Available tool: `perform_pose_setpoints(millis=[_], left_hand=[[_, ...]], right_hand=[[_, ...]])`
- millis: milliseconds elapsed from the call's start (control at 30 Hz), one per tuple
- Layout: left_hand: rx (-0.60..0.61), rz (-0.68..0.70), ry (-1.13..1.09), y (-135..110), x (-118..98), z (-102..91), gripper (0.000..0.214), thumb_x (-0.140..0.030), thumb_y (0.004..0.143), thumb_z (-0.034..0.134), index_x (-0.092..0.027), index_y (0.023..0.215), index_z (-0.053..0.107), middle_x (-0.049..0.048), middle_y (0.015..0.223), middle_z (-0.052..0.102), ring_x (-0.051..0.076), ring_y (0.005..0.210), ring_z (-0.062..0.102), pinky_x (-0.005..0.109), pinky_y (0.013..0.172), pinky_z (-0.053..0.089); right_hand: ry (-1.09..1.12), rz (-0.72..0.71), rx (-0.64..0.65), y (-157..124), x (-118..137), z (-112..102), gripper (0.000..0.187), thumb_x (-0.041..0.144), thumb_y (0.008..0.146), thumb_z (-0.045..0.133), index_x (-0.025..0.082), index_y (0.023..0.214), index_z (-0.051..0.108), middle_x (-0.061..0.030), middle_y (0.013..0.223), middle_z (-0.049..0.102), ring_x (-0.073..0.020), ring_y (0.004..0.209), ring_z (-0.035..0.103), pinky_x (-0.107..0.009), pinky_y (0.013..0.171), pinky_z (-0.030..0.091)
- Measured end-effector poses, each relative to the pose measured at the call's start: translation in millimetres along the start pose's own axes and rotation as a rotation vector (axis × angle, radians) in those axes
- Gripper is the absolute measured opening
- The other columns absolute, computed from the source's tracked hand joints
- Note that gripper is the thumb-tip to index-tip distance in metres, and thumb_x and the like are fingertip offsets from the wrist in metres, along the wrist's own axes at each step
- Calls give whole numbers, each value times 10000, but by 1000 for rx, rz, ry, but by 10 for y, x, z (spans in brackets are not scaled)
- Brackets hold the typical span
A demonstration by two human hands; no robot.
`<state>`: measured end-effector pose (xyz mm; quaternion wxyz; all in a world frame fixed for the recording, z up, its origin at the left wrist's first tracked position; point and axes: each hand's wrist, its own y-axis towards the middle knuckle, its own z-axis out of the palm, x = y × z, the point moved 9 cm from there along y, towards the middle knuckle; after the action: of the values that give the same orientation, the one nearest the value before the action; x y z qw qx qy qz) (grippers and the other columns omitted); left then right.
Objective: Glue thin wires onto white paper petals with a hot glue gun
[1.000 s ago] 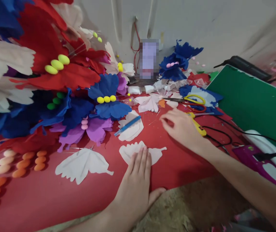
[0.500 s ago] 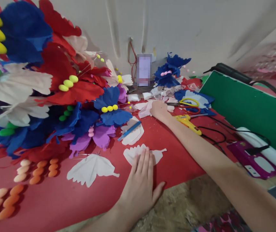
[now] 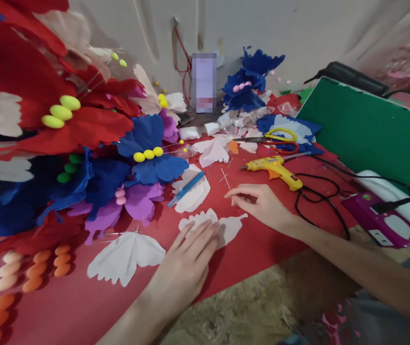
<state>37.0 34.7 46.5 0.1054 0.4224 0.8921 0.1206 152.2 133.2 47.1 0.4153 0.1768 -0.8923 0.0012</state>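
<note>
My left hand lies with fingers stretched over a white wing-shaped cutout, covering its middle. Just right of that cutout, my right hand pinches a thin pale wire whose far end points up and away. Another white butterfly shape with thin wires at its tip lies to the left. Beyond my hands, a blue pen-like stick rests on a stack of white cutouts. Near my right hand is a yellow glue gun with its black cord.
Red, blue, white and purple butterflies crowd the left side. Orange and peach bead-like rows lie at front left. Scissors are at the back, near a phone-like screen. A green board and a magenta power box stand right.
My right hand has come back from the white pieces at the rear and now pinches a thin wire near the cutout. My left hand has stayed on the cutout, shifting slightly left.
</note>
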Motion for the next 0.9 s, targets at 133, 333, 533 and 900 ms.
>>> perform_pose_setpoints(millis=[133,333,533,900], left_hand=[[71,-10,-68,23,65,67,340,-164,895,292,-153,1074,580,49,1195,584,206,1139,471,418,1024,292],[46,-30,-83,69,13,2,377,-346,919,283,-185,1011,611,47,970,647,210,914,561,420,930,354],[68,-74,57,35,-31,36,375,-278,909,313,-63,1051,586,95,826,631,214,741,559,351,689,441],[24,-47,32,17,-126,55,354,-202,922,292,-61,1068,582,102,1061,650,222,955,563,339,794,423]], right_hand=[[110,14,-11,-80,-75,13,261,239,787,425,124,853,649,-35,692,625,-86,581,549,-192,503,427],[197,35,2,-151,-34,26,244,208,762,456,119,948,585,2,647,563,-61,524,480,-160,463,395],[-9,-136,56,-284,118,153,235,122,775,445,85,969,572,19,618,556,-31,434,407,-126,420,359],[-362,-462,-42,-482,355,176,240,191,896,391,115,956,611,-51,791,658,-91,693,606,-177,627,483]])
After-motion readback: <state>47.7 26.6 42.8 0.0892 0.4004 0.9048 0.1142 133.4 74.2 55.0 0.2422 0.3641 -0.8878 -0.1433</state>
